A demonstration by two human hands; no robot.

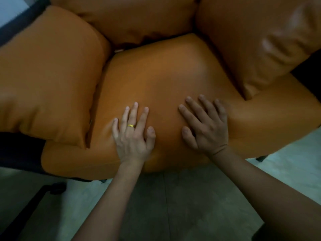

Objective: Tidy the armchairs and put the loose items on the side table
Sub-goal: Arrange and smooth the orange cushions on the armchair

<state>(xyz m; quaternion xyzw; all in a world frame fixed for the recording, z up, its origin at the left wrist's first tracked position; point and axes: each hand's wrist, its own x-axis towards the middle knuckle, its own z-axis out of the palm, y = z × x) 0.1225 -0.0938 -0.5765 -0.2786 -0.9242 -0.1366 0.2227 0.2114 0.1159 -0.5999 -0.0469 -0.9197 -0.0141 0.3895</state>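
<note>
An orange leather armchair fills the head view, seen from above. Its seat cushion (pixel 161 79) bulges in the middle. My left hand (pixel 132 134), with a gold ring on one finger, lies flat on the front of the seat, fingers spread. My right hand (pixel 205 125) lies flat beside it to the right, fingers also spread. Neither hand holds anything. A padded left arm cushion (pixel 46 79), a right arm cushion (pixel 260 40) and a back cushion (pixel 132 16) surround the seat. No loose items show on the seat.
A dark frame (pixel 19 150) runs along the chair's left side, with a black leg (pixel 34 200) reaching onto the pale tiled floor (pixel 182 202). Another dark leg (pixel 261 158) shows at the front right. A small pale thing (pixel 119 50) sits in the gap behind the seat.
</note>
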